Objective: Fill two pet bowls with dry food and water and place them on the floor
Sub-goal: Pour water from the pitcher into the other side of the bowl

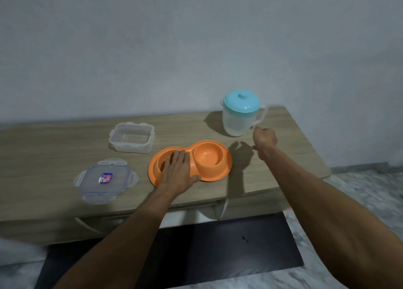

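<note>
An orange double pet bowl [209,157] sits on the wooden table [54,149]. My left hand [177,171] lies flat over its left bowl, fingers straight, hiding what is inside. The right bowl looks empty. A clear jug with a turquoise lid [241,114] stands at the back right. My right hand [265,139] hovers just in front of the jug's handle with fingers loosely curled, holding nothing. A clear plastic container [132,139] stands open behind the bowl and looks empty. Its lid [105,180] lies flat at the left.
A grey wall rises right behind the table. Its right end is close to the jug. Below the front edge lie a black mat [218,249] and marbled floor [359,192].
</note>
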`<action>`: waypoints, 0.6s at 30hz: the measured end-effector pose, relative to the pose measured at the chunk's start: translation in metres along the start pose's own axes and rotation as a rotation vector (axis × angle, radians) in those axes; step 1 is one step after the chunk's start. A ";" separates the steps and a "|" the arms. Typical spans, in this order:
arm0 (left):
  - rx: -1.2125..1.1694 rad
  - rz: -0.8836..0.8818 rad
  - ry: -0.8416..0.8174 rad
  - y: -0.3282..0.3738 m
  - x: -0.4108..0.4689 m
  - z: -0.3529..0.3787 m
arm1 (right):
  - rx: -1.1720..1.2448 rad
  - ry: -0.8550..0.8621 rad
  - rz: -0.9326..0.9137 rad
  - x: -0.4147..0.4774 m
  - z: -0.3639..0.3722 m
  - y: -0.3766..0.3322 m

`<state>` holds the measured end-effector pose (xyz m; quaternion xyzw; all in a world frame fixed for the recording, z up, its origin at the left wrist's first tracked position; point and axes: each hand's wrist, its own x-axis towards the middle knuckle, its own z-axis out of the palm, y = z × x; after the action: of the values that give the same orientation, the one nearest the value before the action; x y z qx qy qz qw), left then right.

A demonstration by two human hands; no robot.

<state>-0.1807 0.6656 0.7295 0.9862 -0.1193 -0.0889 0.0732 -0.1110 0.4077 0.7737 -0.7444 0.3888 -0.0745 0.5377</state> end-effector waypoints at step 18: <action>0.212 -0.101 -0.005 0.018 0.027 0.007 | 0.196 -0.095 -0.027 0.099 0.018 -0.038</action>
<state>-0.1602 0.6405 0.7216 0.9929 -0.0782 -0.0820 -0.0367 -0.0151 0.3601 0.7685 -0.6962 0.3434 -0.0840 0.6248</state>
